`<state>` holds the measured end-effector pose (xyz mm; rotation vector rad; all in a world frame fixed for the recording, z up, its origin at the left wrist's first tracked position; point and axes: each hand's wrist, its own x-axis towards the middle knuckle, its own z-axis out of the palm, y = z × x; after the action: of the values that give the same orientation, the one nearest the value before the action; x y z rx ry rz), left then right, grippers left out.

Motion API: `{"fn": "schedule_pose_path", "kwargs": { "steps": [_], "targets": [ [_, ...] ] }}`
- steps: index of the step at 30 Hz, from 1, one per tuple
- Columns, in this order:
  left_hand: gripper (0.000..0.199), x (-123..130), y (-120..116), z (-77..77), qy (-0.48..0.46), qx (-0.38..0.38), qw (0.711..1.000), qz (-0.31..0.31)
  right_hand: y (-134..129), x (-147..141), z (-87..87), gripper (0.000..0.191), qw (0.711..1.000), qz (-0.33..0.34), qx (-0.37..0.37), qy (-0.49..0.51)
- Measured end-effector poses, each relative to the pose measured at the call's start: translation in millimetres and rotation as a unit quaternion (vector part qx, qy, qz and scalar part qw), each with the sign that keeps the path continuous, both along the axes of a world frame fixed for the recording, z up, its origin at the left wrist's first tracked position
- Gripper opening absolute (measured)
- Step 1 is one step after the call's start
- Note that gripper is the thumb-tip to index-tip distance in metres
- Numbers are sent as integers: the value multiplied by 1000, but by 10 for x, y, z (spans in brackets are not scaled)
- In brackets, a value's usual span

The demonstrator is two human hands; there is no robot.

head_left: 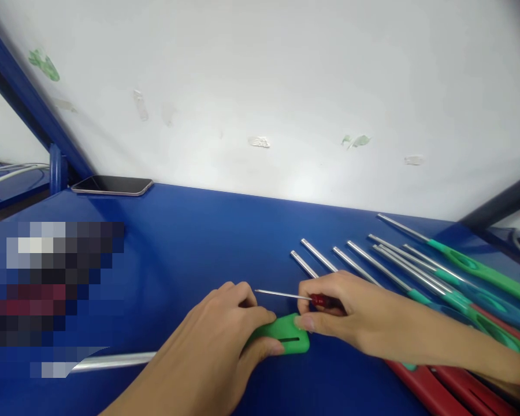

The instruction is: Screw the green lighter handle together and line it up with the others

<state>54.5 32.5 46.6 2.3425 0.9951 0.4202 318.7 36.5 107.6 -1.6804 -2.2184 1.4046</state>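
Fingers and thumb of my left hand (219, 332) close around a green plastic handle (295, 330) with a dark slot near its end. My right hand (340, 303) grips a small screwdriver (318, 300) by its dark red handle, its thin shaft pointing left above the green piece. The right thumb touches the green handle's far end. From beneath my left forearm a shiny metal tube (117, 360) runs out to the left. Whether it joins the green handle is hidden by the arm.
Several metal rods with green, blue and red handles (481, 266) lie on the blue table (190, 231) at right, some under my right arm. A phone (112, 185) rests by the white wall (251, 86). A pixelated patch covers the left side. Blue frame posts (58, 167) stand there.
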Motion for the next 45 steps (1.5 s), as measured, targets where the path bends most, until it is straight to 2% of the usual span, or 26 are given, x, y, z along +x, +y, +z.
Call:
{"fn": "schedule_pose_path", "kwargs": {
  "steps": [10,18,22,26,29,31,34,36,37,42,45],
  "targets": [
    [25,4,9,-4,-2,-19,1000,-5,14,-7,-48,31,1000,-13,-8,5],
    [20,118,-18,177,36,-65,997,29,42,30,-63,40,999,-20,-11,26],
    [20,100,4,140,37,-65,997,21,8,46,26,41,999,-20,37,22],
    [19,54,3,80,38,-50,998,21,-97,163,152,38,993,-83,79,37],
    [18,58,-6,76,31,-32,999,22,-169,288,207,35,979,-128,141,71],
    [17,68,-3,81,22,-23,999,21,-213,343,218,36,964,-163,196,82],
    [17,61,9,74,13,-19,1000,5,-293,341,203,42,919,-213,321,85],
    [17,46,10,65,16,-24,1000,4,-350,287,180,47,891,-213,393,85],
    [17,40,8,62,21,-28,999,6,-375,253,168,46,887,-202,407,81],
    [18,55,0,74,30,-27,999,4,-427,123,134,33,927,-143,342,65],
    [17,84,10,94,28,-33,999,1,-423,103,136,31,928,-133,341,63]
  ]
}}
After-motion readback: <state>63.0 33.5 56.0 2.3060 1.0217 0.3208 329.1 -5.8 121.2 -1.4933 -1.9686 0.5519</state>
